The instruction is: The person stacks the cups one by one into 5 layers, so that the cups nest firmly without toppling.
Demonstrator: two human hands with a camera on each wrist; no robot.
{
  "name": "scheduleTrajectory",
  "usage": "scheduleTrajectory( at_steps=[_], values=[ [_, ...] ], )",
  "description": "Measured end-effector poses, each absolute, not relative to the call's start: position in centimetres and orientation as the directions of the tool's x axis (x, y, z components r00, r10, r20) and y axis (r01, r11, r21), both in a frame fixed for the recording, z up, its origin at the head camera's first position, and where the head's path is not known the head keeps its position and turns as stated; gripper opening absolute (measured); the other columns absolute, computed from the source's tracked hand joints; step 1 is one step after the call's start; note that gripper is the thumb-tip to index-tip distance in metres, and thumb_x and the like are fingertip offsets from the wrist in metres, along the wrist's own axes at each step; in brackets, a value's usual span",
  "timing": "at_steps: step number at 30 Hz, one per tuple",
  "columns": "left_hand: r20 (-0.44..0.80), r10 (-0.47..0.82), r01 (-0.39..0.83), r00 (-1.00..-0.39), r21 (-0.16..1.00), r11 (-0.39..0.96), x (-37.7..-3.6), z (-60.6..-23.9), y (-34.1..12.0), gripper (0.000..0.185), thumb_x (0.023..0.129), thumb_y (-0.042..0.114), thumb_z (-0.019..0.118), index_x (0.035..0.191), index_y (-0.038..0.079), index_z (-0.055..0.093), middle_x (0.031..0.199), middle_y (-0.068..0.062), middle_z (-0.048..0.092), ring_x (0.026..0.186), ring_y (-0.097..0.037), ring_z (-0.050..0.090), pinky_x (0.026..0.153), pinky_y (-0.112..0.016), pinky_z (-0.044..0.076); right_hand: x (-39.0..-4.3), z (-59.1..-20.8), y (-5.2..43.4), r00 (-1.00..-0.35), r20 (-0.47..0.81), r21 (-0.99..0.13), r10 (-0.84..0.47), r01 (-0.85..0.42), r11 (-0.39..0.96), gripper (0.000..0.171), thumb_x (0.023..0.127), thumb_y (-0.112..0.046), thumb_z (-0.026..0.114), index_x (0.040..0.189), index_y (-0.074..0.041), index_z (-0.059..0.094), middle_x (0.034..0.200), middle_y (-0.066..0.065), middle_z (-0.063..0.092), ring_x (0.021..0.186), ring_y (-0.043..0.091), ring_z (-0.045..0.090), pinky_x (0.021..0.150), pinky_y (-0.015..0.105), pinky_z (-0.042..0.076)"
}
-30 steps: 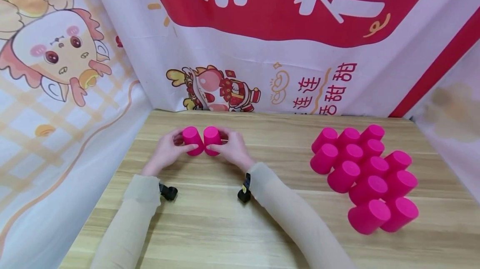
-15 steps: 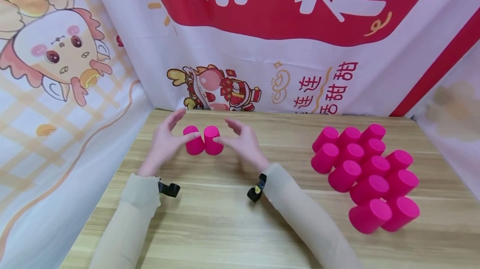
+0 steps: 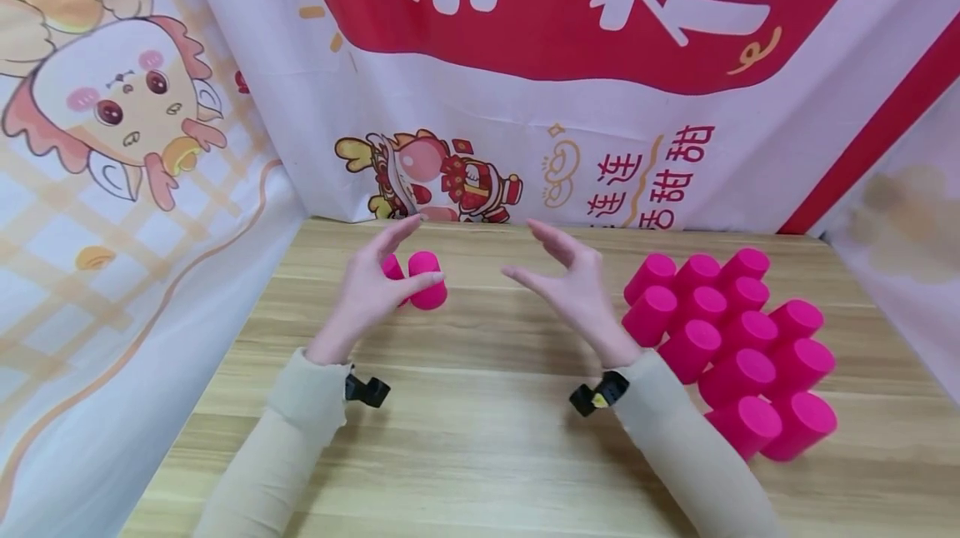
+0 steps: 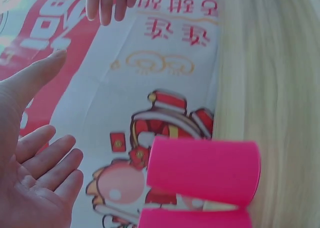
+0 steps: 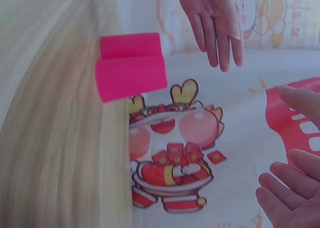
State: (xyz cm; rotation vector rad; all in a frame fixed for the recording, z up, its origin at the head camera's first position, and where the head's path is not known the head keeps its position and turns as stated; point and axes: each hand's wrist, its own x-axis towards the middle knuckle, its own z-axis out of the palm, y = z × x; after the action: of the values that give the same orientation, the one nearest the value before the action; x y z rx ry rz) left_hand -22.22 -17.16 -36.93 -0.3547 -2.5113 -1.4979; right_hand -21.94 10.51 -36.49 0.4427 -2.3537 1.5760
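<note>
Two pink cups stand upside down side by side on the wooden table's far left part: the left cup (image 3: 392, 268), partly hidden behind my left hand (image 3: 371, 288), and the right cup (image 3: 427, 296). In front of and above them the left hand hovers, thumb and fingers spread apart, gripping nothing. My right hand (image 3: 573, 284) hangs over the table between the pair and a larger group of pink cups (image 3: 738, 380), its thumb and fingers also spread around air. Both wrist views show the pair: the nearer cup (image 4: 202, 170) and the nearer cup (image 5: 131, 78) are apart from the fingers.
Several upside-down pink cups stand close together at the right; the right sleeve (image 3: 675, 430) covers part of some. A printed white and red cloth (image 3: 480, 97) hangs along the table's back edge. Another patterned cloth (image 3: 217, 271) borders the left side.
Both hands have let go of the two cups, which stay standing. The right hand has moved well to the right; the left has shifted slightly right, now covering part of the left cup.
</note>
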Motion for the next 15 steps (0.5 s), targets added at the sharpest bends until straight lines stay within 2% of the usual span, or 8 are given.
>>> scheduleTrajectory(
  at_steps=[5, 8, 12, 15],
  values=[
    [0.277, 0.149, 0.315, -0.949, 0.840, 0.442, -22.0, -37.3, -15.2, 0.081, 0.067, 0.052, 0.079, 0.138, 0.036, 0.043, 0.137, 0.020, 0.042, 0.126, -0.004, 0.036, 0.099, -0.045, 0.037, -20.7, -36.7, 13.9, -0.927, 0.370, -0.838, -0.062, -0.361, 0.409, 0.067, 0.070, -0.043, 0.080, 0.131, -0.025, 0.056, 0.128, -0.014, 0.053, 0.118, 0.006, 0.048, 0.098, 0.031, 0.039],
    [0.263, 0.176, 0.315, -0.949, 0.836, 0.450, -21.9, -37.8, -14.1, 0.080, 0.067, 0.053, 0.078, 0.137, 0.038, 0.043, 0.136, 0.021, 0.042, 0.126, -0.004, 0.036, 0.100, -0.048, 0.036, -19.9, -37.1, 15.7, -0.933, 0.358, -0.834, -0.039, -0.339, 0.436, 0.068, 0.070, -0.044, 0.080, 0.131, -0.025, 0.055, 0.128, -0.013, 0.054, 0.118, 0.007, 0.048, 0.097, 0.034, 0.040],
    [0.264, 0.233, 0.343, -0.936, 0.829, 0.442, -21.9, -38.5, -12.7, 0.076, 0.069, 0.051, 0.078, 0.135, 0.041, 0.042, 0.137, 0.020, 0.042, 0.126, -0.002, 0.036, 0.102, -0.043, 0.034, -18.8, -37.6, 18.2, -0.940, 0.342, -0.828, 0.001, -0.301, 0.473, 0.065, 0.072, -0.043, 0.078, 0.131, -0.030, 0.054, 0.129, -0.012, 0.053, 0.118, 0.010, 0.049, 0.095, 0.039, 0.042],
    [0.278, 0.283, 0.377, -0.918, 0.834, 0.403, -21.9, -38.9, -11.5, 0.075, 0.070, 0.048, 0.078, 0.136, 0.039, 0.043, 0.137, 0.018, 0.043, 0.125, -0.002, 0.037, 0.103, -0.039, 0.033, -17.9, -38.2, 19.7, -0.950, 0.309, -0.825, 0.040, -0.247, 0.508, 0.066, 0.073, -0.044, 0.078, 0.132, -0.031, 0.053, 0.129, -0.009, 0.053, 0.117, 0.012, 0.050, 0.093, 0.039, 0.044]
  ],
)
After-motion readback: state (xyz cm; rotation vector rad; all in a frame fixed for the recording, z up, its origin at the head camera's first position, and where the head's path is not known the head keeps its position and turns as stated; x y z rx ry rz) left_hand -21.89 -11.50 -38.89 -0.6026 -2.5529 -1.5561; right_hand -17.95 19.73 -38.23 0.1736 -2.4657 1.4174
